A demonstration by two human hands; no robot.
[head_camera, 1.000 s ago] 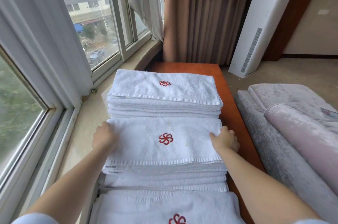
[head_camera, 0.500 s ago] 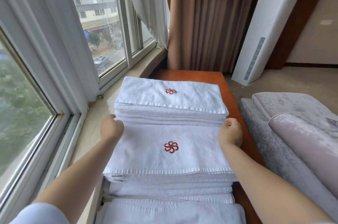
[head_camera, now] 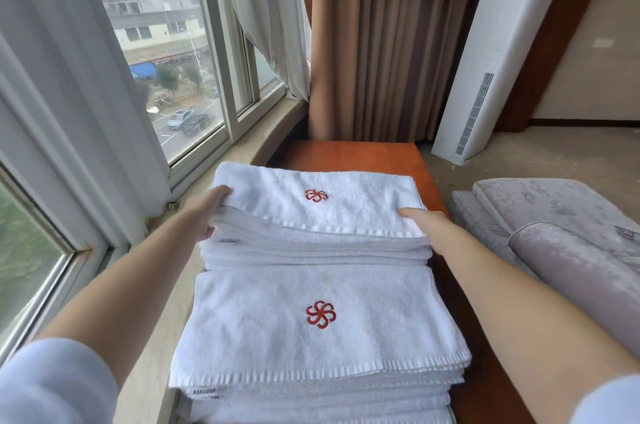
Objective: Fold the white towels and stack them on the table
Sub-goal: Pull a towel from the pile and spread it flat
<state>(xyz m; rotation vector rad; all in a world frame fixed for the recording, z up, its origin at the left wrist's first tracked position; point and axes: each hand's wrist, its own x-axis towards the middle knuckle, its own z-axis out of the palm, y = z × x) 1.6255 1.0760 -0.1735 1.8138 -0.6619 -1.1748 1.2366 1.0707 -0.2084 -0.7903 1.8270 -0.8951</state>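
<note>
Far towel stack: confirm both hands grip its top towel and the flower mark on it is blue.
Wrong on colour: the head view shows a red flower mark. The rest holds: left hand and right hand grip the top towel of the far stack.

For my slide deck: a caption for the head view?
Both hands, left and right, grip the far stack of folded white terry towels on the reddish-brown wooden table.

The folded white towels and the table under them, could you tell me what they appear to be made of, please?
The folded white towels look like looped terry cloth, probably cotton: nubbly matte pile, woven hem band, red embroidered flower emblem. The reddish-brown table looks like varnished wood or veneer, smooth with a soft sheen.
</note>
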